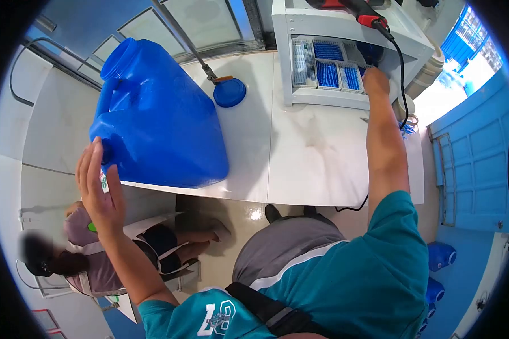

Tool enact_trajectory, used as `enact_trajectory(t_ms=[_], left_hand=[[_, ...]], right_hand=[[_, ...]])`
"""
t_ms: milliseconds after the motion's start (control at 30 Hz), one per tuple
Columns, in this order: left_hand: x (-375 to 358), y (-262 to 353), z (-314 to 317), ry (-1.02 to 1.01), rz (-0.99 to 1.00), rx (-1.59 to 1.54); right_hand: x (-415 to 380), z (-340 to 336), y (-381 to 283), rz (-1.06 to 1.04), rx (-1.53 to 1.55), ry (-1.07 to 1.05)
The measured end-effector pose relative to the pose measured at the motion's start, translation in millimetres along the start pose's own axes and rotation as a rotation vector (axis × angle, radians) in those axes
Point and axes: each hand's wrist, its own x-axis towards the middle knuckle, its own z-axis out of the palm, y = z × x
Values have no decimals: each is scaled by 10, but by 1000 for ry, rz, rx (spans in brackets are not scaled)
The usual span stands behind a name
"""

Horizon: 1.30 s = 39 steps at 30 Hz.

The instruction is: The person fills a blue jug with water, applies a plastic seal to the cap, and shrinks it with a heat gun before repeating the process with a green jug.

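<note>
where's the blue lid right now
In the head view the round blue lid lies on the white table, upper centre, just right of the big blue jerrycan and left of the white rack of blue parts.

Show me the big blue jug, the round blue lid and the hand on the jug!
big blue jug (158,118), head view, on its broad side.
round blue lid (229,92), head view, on its top.
left hand (99,189), head view, on the palm.
</note>
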Motion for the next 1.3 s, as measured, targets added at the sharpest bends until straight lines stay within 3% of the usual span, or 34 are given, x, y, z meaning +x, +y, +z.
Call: enact_trajectory(t_ms=[67,233,267,300,333,400,467,500,533,567,600,667,733,767,867,1000,1067,1233,1300], left_hand=[[160,124,2,61,0,9],[189,152,-76,52,-550,-100],[213,185,-103,53,-566,38],[234,183,-71,165,-452,29],[226,183,-28,271,-329,18],[172,141,-16,223,-310,-59],[144,176,-29,181,-280,-156],[142,216,-47,147,-379,-152],[129,241,-60,111,-477,-149],[109,247,-65,115,-483,-148],[93,253,-64,181,-485,-48],[52,322,8,242,-482,30],[-35,542,162,357,-370,-451],[-48,719,208,211,-391,-563],[78,1224,522,-78,-561,-1096],[181,1514,900,-22,-768,-1528],[182,1499,978,-26,-796,-1485],[168,1504,1029,-66,-833,-1377],[149,1499,1060,-137,-811,-1330]], right_hand=[[3,-57,67,12,25,10],[-142,-439,-2,-55,264,232],[-220,-517,-80,-87,241,314],[-714,-1036,-447,-103,466,368],[-703,-958,-439,-126,479,403],[-1134,-1252,-745,-132,552,380],[-1450,-1409,-943,-185,626,303],[-1572,-1403,-1000,-193,627,302],[-1682,-1355,-1049,-201,794,164],[-1781,-1334,-1110,-207,956,22],[-1890,-1346,-1177,-211,954,22],[-2137,-1414,-1298,-326,1303,-207],[-2419,-1650,-1546,-325,1580,-418],[-2545,-1717,-1644,-357,1651,-499],[-2822,-1845,-1902,-416,1775,-695],[-3047,-1883,-2089,-448,1807,-962],[-3077,-1821,-2095,-451,1790,-981],[-3011,-1817,-2089,-624,1438,-643],[-2932,-1753,-2085,-634,1480,-760]])
